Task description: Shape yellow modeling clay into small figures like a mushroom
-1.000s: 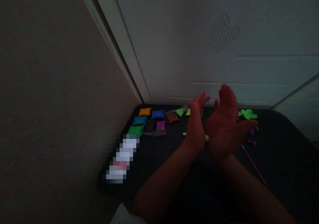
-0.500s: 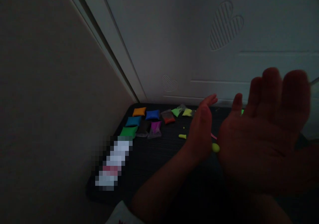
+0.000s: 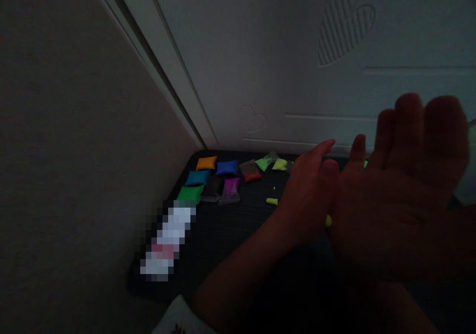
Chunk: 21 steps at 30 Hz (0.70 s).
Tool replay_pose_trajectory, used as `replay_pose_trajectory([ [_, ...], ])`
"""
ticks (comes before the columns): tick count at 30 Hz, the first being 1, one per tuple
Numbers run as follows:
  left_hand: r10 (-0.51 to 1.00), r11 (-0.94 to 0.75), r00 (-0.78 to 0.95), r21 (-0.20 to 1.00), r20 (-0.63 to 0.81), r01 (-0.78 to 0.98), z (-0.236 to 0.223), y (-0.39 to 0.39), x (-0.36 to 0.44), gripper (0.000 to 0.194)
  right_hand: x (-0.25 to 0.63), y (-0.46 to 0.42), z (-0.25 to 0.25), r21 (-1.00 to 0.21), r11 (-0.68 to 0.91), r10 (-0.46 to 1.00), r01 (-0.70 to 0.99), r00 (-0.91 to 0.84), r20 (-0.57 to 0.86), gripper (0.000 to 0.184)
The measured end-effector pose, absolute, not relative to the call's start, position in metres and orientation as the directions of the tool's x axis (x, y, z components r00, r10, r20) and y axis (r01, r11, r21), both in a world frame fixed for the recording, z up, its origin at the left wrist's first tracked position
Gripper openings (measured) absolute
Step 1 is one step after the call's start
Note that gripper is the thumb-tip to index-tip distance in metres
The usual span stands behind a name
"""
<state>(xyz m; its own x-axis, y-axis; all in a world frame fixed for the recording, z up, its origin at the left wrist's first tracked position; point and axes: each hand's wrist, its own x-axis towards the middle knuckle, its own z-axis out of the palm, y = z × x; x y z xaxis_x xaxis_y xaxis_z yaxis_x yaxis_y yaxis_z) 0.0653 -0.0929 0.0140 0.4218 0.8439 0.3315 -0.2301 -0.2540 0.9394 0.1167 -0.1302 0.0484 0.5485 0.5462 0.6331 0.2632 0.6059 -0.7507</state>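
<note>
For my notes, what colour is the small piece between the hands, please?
The piece is yellow-green, shown in the head view.

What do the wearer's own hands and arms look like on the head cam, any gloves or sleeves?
Left hand and right hand: no gloves, rings or bracelets visible. Both forearms look bare where seen. Near the left elbow, a pale cloth edge, probably a short sleeve, carries a dark red marking, cut off by the frame. No sleeve visible on the right.

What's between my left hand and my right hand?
A yellow lump shows between your left hand and right hand in the head view.
</note>
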Motion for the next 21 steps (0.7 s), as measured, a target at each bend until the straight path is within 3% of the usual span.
replay_pose_trajectory([
  [3, 0.843, -0.246, 0.441, 0.95, 0.307, -0.192, 0.016, -0.092, 0.063, 0.055, 0.116, -0.131, 0.047, -0.75, 0.572, 0.559, 0.333, 0.511, 0.653, 0.074],
  [7, 0.862, -0.202, 0.416, 0.949, 0.29, -0.242, 0.014, -0.09, 0.064, 0.052, 0.106, -0.136, 0.051, -0.746, 0.552, 0.474, 0.372, 0.597, 0.648, 0.078],
  [11, 0.854, -0.171, 0.445, 0.953, 0.269, -0.249, 0.011, -0.092, 0.067, 0.05, 0.108, -0.138, 0.058, -0.803, 0.517, 0.495, 0.296, 0.662, 0.563, 0.07],
  [13, 0.837, -0.164, 0.484, 0.961, 0.255, -0.222, 0.011, -0.094, 0.067, 0.051, 0.114, -0.135, 0.06, -0.838, 0.483, 0.517, 0.251, 0.691, 0.505, 0.077],
  [17, 0.832, -0.16, 0.494, 0.962, 0.252, -0.221, 0.014, -0.097, 0.067, 0.053, 0.117, -0.125, 0.052, -0.754, 0.608, 0.452, 0.247, 0.674, 0.585, 0.086],
  [21, 0.906, -0.136, 0.347, 0.942, 0.244, -0.307, 0.015, -0.094, 0.069, 0.058, 0.105, -0.12, 0.041, -0.702, 0.699, 0.469, 0.138, 0.653, 0.595, 0.079],
])
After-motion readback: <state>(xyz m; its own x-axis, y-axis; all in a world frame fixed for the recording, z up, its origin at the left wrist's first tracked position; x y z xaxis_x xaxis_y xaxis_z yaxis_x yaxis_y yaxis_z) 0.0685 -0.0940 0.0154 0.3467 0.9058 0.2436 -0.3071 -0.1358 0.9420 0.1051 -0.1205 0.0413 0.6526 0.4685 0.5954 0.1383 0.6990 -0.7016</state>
